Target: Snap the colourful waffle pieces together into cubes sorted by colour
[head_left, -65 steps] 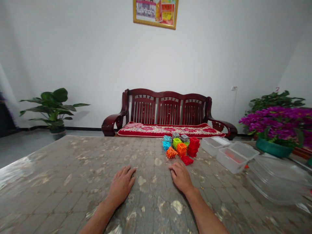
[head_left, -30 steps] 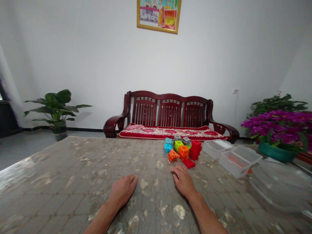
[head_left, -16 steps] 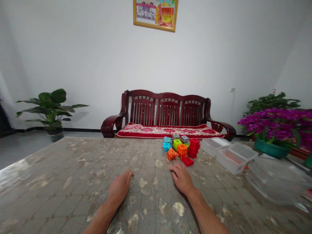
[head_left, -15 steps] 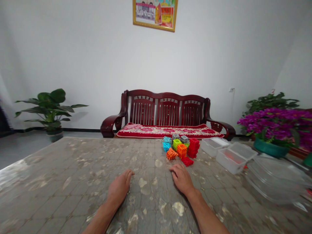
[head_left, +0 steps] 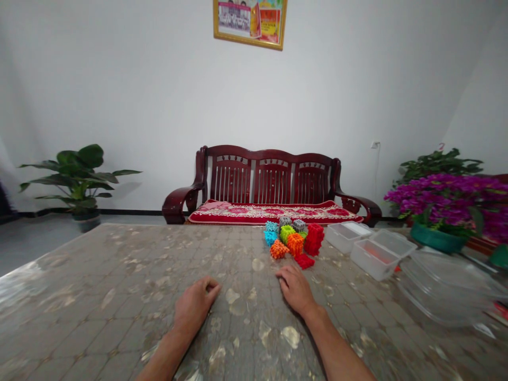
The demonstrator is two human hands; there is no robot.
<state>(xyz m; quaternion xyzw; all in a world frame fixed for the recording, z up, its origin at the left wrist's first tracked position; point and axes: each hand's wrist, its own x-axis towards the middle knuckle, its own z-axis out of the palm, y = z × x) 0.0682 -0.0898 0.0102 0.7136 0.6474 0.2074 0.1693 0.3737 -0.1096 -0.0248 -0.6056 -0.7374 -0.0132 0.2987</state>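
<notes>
My left hand (head_left: 196,301) rests on the patterned tablecloth (head_left: 130,296), its fingers curled in and thumb tip against the index finger, with nothing visible in it. My right hand (head_left: 295,288) lies on the cloth too, fingers loosely bent, thumb a little apart, holding nothing. Just beyond it is a flat red piece of interlocking blocks (head_left: 305,261). Behind that stand a red block stack (head_left: 314,239), orange block stacks (head_left: 295,244), a lime green one (head_left: 286,233), blue ones (head_left: 271,238) and grey ones (head_left: 299,226).
To the right are a white plastic box (head_left: 345,238), an open clear box (head_left: 373,262) with something orange inside and large clear containers (head_left: 448,291). Purple flowers (head_left: 448,198) stand in a teal pot (head_left: 436,238). A wooden bench (head_left: 273,174) is beyond the table.
My left thumb and index finger have come together into a small ring. My right hand stays in place, and the view has shifted very slightly.
</notes>
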